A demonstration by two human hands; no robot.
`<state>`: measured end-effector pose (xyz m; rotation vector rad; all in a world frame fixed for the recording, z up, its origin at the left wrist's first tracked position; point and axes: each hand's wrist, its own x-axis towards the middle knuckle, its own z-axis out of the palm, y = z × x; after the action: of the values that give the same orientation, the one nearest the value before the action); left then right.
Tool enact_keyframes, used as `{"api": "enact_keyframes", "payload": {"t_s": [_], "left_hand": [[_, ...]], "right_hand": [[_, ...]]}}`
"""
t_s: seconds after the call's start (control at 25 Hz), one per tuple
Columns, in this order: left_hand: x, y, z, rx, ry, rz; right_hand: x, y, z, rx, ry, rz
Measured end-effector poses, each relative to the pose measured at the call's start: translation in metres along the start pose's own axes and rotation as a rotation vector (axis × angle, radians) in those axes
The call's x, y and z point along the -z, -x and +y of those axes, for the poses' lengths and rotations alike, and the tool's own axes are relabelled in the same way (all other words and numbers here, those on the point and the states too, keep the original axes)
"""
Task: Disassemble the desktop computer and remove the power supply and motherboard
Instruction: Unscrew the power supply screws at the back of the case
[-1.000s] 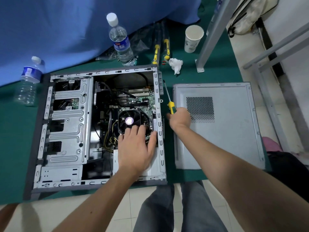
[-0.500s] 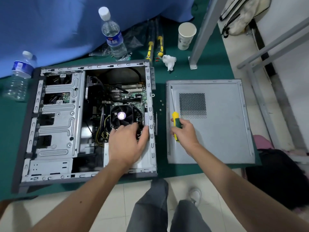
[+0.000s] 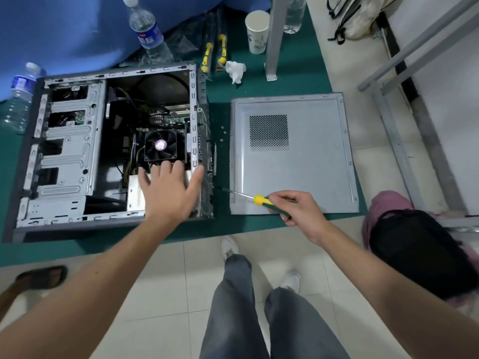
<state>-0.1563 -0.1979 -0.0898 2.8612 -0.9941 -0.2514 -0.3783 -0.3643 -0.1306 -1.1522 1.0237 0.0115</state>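
An open desktop case [image 3: 64, 151] lies on its side on the green mat. Inside it a black CPU fan [image 3: 160, 145] sits on the motherboard [image 3: 168, 117]. The silver power supply [image 3: 136, 195] fills the case's near corner. My left hand [image 3: 169, 190] rests flat on the power supply, fingers straight, thumb at the case's right rim. My right hand [image 3: 295, 206] grips a yellow-green screwdriver [image 3: 255, 199]; its tip points left toward the case's right side. The removed side panel [image 3: 293, 154] lies to the right.
Two water bottles [image 3: 147, 32] [image 3: 19, 97], a paper cup [image 3: 257, 31], spare screwdrivers [image 3: 213, 51] and a crumpled tissue [image 3: 235, 69] lie behind the case. Small screws [image 3: 222, 133] sit between case and panel. A metal post [image 3: 274, 37] stands behind. Another person's sandalled foot [image 3: 41, 277] is at left.
My right hand has drawn the screwdriver back toward me and turned it from pointing away to pointing left at the case. My left hand stays on the power supply.
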Motion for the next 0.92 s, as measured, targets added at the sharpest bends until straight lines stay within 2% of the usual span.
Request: {"api": "enact_keyframes", "payload": {"t_s": [0.16,0.32,0.92], "left_hand": [[-0.005,-0.006,-0.003,-0.01,0.015,0.041],[-0.01,-0.004,-0.007,-0.018,0.005,0.083],[-0.009,-0.006,-0.007,-0.009,0.035,0.073]], "right_hand": [[0.009,-0.006,0.013,0.025,0.161,-0.09],[0.005,-0.014,0.023,-0.01,0.156,-0.114],[0.005,-0.017,0.023,-0.062,0.126,-0.119]]}}
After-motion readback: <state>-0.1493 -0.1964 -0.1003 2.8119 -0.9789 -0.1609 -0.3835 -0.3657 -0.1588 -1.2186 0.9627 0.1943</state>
